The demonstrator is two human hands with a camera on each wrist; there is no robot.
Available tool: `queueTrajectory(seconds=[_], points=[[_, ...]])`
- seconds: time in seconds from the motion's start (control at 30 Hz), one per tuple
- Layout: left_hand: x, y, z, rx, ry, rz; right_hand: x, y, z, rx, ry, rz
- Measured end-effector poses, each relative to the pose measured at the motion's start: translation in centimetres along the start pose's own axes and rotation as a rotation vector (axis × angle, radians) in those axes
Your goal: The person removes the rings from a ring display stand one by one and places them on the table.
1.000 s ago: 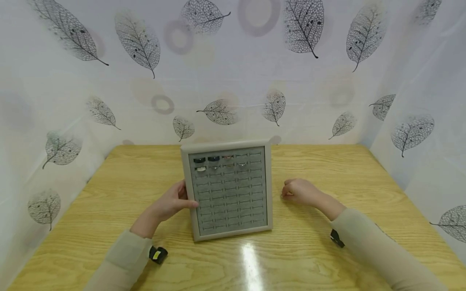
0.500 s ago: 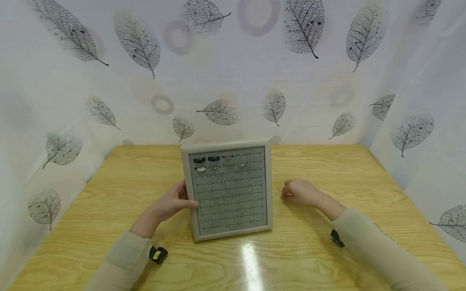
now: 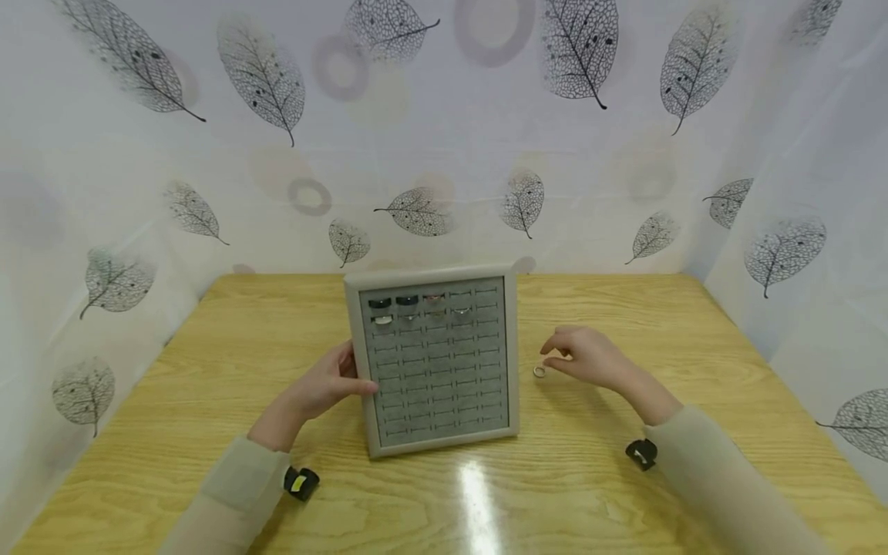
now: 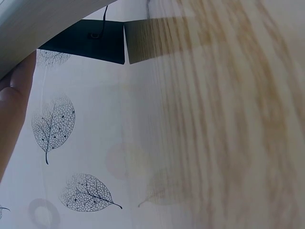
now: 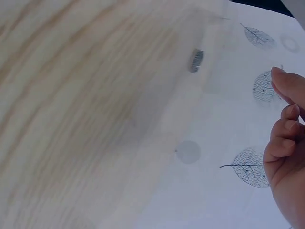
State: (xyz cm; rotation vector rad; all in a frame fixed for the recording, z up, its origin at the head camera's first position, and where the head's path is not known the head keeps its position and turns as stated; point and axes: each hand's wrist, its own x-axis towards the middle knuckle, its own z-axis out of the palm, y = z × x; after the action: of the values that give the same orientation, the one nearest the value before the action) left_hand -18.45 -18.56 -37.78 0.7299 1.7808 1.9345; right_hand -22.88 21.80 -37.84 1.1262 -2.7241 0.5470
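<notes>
- Board (image 3: pixel 440 366), grey with a pale frame, stands tilted on your wooden worktop (image 3: pixel 603 301), rows of slots facing you.
- Your left hand (image 3: pixel 331 387): grip pinching the board by its left edge, thumb (image 3: pixel 357 387) across the front, the other fingers partly hidden behind.
- Your right hand (image 3: pixel 590 356) is just off the board's right side, grip spread, a gap between bent forefinger and thumb.
- Loose ring (image 3: pixel 535 372), silvery, is on the worktop between the board and your right hand, right by the thumb tip; can't tell if they touch.
- Top row of slots, from the left as you look: two black rings (image 3: pixel 380 304), then a reddish ring (image 3: pixel 434 297).
- Second row: pale ring (image 3: pixel 383 321), small silvery ring (image 3: pixel 410 317), faint gold-toned ring (image 3: pixel 435 314), another silvery ring (image 3: pixel 462 311).
- Left wrist view: frame edge crosses the upper left corner, your fingers just under it; dark panel (image 4: pixel 86 40) beside.
- Right wrist view: your last fingers curl loosely at the right side; worktop blurred.
- Pale sleeves (image 3: pixel 232 486) on both your arms, black device (image 3: pixel 301 484) at each cuff.
- Leaf-print cloth (image 3: pixel 458 131) hangs behind and along both sides.
</notes>
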Motion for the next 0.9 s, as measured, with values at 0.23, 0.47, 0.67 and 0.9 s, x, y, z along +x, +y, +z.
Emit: queueTrajectory(seconds=[0.23, 0.47, 0.67, 0.9], points=[[0.0, 0.0, 0.0, -0.004, -0.002, -0.001, -0.5, -0.9, -1.0, 0.061, 0.172, -0.038], [0.0, -0.2, 0.0, -0.002, -0.006, 0.008, -0.9, -1.8, -1.7, 0.115, 0.291, -0.093], [0.0, -0.2, 0.0, 0.001, -0.01, 0.007, -1.0, -2.4, -2.0, 0.125, 0.357, -0.142], [0.1, -0.2, 0.0, 0.013, -0.004, 0.005, -0.5, -3.1, -2.5, 0.166, 0.414, -0.225]])
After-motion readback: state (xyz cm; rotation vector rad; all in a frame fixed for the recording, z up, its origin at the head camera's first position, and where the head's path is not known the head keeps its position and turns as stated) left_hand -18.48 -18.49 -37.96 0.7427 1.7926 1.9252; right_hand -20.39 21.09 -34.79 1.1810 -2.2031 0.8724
